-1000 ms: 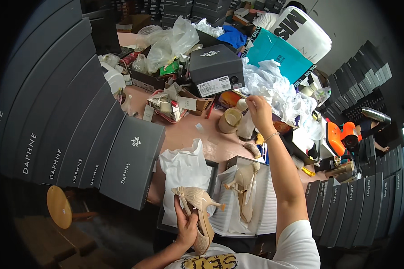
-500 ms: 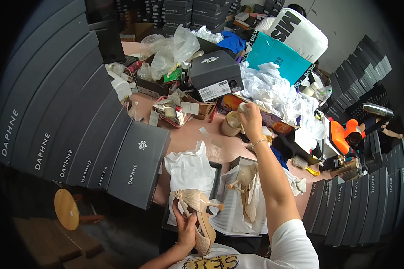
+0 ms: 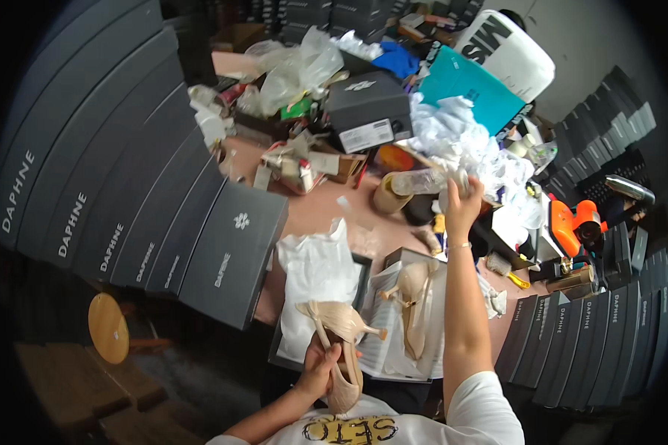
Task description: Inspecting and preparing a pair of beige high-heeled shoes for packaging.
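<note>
My left hand (image 3: 321,371) is closed round a beige heeled slingback shoe (image 3: 341,320), held low in front of my body. My right hand (image 3: 462,199) reaches out over the table, fingers closed at the end of a clear bottle (image 3: 421,182). The bottle is tilted nearly flat, its far end over a brownish jar (image 3: 391,197). What lies under the fingers is partly hidden. Between my arms, the matching shoe (image 3: 414,311) lies on white paper in an open shoe box (image 3: 439,348). White tissue paper (image 3: 315,271) hangs over the box's left part.
Dark shoe boxes (image 3: 130,170) are stacked at the left, more boxes (image 3: 594,341) at the right. A closed shoe box (image 3: 367,107) stands at the back beside crumpled white paper (image 3: 460,133). An orange tool (image 3: 571,222) and a yellow-handled brush (image 3: 506,271) lie at the right.
My right hand has moved to the right and away from above the jar, and the clear bottle now shows stretched toward the jar. The left hand has turned the shoe slightly.
</note>
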Available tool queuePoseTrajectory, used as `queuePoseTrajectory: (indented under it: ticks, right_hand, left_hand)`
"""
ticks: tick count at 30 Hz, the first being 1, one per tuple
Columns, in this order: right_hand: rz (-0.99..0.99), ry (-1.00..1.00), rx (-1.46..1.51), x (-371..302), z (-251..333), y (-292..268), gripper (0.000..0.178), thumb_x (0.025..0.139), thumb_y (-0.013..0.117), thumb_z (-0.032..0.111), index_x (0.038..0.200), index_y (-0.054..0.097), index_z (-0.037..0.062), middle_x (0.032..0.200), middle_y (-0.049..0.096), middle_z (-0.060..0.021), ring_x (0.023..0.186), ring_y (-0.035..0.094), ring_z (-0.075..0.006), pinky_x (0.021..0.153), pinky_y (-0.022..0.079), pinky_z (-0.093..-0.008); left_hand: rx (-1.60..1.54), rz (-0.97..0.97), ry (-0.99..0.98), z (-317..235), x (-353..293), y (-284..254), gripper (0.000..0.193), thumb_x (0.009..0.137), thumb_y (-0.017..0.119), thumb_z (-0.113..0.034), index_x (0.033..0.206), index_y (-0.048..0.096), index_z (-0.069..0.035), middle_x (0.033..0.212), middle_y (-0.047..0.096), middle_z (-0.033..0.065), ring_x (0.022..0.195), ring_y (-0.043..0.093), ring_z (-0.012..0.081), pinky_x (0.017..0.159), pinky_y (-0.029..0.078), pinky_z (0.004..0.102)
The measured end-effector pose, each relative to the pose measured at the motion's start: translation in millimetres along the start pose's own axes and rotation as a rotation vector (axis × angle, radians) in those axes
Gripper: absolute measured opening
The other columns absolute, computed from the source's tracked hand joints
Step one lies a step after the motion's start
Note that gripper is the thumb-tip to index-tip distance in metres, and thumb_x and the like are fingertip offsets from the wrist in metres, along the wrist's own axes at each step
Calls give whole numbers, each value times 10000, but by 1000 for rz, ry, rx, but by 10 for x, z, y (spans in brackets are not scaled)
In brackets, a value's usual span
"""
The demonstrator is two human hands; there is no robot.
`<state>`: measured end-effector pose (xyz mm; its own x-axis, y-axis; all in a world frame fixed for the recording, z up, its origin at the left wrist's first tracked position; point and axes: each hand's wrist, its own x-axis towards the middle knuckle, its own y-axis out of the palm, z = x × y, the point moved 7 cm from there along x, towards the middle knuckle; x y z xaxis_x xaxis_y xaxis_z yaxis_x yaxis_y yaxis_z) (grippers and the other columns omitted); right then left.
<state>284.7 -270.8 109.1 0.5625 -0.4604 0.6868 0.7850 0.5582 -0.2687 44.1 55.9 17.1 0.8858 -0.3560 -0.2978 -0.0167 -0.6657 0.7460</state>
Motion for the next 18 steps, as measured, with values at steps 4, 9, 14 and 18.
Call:
queuePoseTrajectory:
  ticks: [4, 9, 14, 18]
  right_hand:
    - [423, -241, -180, -187, 225, 702, 334, 788, 703, 131, 1073, 557, 36, 1037, 569, -225, 951, 569, -413, 813, 481, -418]
    - [496, -183, -368, 234, 264, 832, 184, 831, 653, 193, 934, 684, 44, 904, 633, -196, 841, 626, -364, 752, 497, -406]
    - [676, 83, -38, -127, 682, 148, 184, 835, 642, 157, 917, 661, -8, 694, 633, -130, 622, 611, -180, 615, 470, -301]
    - [1043, 268, 420, -1609, 1973, -824, 133, 806, 702, 46, 923, 651, 9, 807, 646, -60, 737, 625, -142, 670, 492, -258]
  left_hand:
    - [-5, -49, -92, -40, -27, -16, 500, 950, 548, -387, 1301, 397, -64, 1034, 592, 86, 892, 625, 152, 728, 548, 293]
    - [39, -33, 7, -166, -122, 28, 468, 975, 484, -412, 1265, 409, -53, 992, 589, 77, 878, 631, 152, 713, 552, 282]
    - [122, -43, 109, -195, -242, 127, 409, 990, 459, -400, 1190, 454, -43, 957, 592, 65, 809, 632, 136, 662, 548, 267]
    - [122, -95, 129, -193, -375, 73, 380, 997, 455, -379, 1173, 458, -43, 947, 595, 60, 795, 628, 130, 673, 538, 267]
